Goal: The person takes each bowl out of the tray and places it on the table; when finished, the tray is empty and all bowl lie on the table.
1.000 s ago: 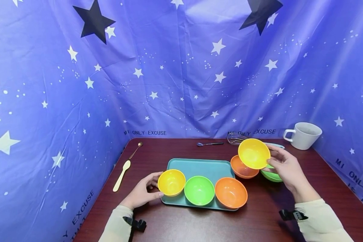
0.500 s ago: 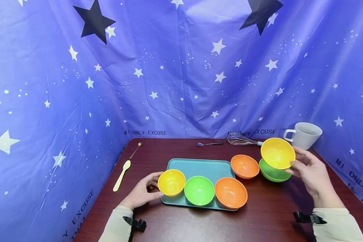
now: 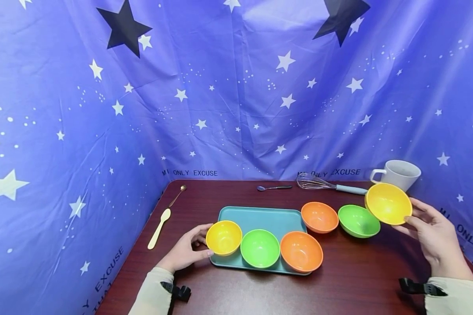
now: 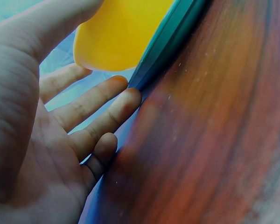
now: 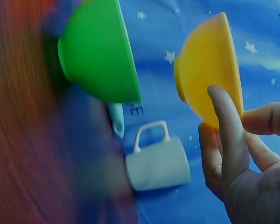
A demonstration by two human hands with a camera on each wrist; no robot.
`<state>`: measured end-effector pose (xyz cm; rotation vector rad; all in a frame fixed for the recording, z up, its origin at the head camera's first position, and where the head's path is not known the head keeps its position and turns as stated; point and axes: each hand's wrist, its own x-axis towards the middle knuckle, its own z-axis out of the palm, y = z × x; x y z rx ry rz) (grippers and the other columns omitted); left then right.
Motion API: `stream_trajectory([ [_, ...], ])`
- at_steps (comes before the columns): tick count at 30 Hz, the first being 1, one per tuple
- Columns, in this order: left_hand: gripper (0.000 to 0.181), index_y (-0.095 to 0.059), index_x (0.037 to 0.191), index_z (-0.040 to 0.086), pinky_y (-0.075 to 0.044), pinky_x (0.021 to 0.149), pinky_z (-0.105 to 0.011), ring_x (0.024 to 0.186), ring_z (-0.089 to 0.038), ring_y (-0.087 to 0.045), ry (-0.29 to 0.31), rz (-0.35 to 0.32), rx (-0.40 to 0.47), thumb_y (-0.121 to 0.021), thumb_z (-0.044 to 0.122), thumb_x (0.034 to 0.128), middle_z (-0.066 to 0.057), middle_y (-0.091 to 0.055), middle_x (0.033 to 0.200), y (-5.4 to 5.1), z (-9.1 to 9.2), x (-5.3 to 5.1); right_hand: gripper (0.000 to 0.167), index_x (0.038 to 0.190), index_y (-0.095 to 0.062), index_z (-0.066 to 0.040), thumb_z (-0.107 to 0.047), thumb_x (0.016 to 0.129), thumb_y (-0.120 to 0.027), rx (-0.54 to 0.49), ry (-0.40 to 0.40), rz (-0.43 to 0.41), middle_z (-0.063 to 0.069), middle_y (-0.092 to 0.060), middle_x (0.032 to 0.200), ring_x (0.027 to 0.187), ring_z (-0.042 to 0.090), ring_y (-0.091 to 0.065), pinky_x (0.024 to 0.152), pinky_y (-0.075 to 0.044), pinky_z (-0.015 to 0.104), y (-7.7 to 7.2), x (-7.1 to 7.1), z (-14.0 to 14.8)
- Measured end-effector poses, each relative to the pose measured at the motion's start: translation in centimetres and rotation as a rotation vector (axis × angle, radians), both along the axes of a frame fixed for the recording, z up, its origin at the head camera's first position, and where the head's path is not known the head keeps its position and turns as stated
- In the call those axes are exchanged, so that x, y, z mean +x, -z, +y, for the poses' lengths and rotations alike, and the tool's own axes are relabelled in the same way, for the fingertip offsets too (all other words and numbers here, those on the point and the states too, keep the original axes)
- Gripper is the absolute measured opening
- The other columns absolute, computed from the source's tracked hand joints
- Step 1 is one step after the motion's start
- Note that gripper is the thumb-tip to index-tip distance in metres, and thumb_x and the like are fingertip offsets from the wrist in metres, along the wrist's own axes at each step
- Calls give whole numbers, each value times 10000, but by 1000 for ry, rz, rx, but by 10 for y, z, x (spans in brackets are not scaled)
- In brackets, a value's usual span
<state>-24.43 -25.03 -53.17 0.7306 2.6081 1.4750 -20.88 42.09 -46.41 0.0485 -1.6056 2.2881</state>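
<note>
In the head view my right hand (image 3: 437,234) pinches the rim of a yellow bowl (image 3: 389,204), held tilted in the air at the right. The right wrist view shows this yellow bowl (image 5: 207,70) above the table, thumb and fingers on either side of its edge. My left hand (image 3: 187,249) rests beside another yellow bowl (image 3: 223,237) on the left end of the teal tray (image 3: 260,214). Its fingers lie loosely extended near the bowl and tray edge in the left wrist view. A green bowl (image 3: 260,248) and an orange bowl (image 3: 301,251) continue the row on the tray.
Right of the tray stand an orange bowl (image 3: 319,217) and a green bowl (image 3: 358,222). Behind are a whisk (image 3: 319,183), a grey mug (image 3: 400,175) and a small dark-handled spoon (image 3: 273,187). A cream spoon (image 3: 159,229) and a small gold spoon (image 3: 177,195) lie left.
My right hand has carried the yellow bowl rightward, from over the orange bowl, past the green bowl, to in front of the mug. The left hand and the tray bowls have stayed put.
</note>
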Motion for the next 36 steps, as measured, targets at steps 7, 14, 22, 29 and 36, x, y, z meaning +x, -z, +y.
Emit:
stream_trajectory([
  [7, 775, -504, 1517, 333, -520, 872, -348, 1025, -188, -656, 0, -5, 8, -896, 314, 849, 99, -678, 1230, 0, 0, 0, 521, 1270, -698, -217, 186, 969, -562, 62, 63, -80, -27, -681, 960, 788, 92, -744, 601, -603, 332, 11, 3, 16],
  [14, 773, -503, 1514, 346, -516, 867, -353, 1022, -193, -654, -2, 1, 8, -896, 312, 850, 89, -681, 1220, 0, 0, 0, 405, 1176, -700, -271, 85, 1013, -593, 103, 57, -140, -105, -716, 946, 797, 43, -734, 586, -603, 331, 21, 6, 34],
  [22, 772, -502, 1528, 298, -525, 855, -354, 1020, -194, -650, 3, 15, 10, -888, 305, 859, 65, -680, 1224, -1, 1, 1, 431, 1067, -705, -308, 91, 1012, -553, 127, 58, -208, -182, -699, 935, 774, 16, -711, 592, -602, 317, 32, 7, 52],
  [29, 768, -501, 1523, 307, -527, 871, -350, 1033, -193, -644, -1, 6, 1, -889, 308, 859, 59, -676, 1232, 0, 0, 0, 450, 1229, -634, -345, 36, 1003, -556, 220, 129, -419, -223, -544, 1015, 749, -17, -676, 649, -614, 341, 36, 6, 61],
  [36, 762, -503, 1532, 257, -527, 856, -356, 1023, -202, -647, 11, 26, 11, -880, 295, 871, 35, -679, 1232, 2, 0, -1, 455, 1290, -578, -309, 50, 1017, -524, 254, 71, -431, -246, -564, 972, 776, 2, -697, 694, -618, 381, 41, 6, 68],
])
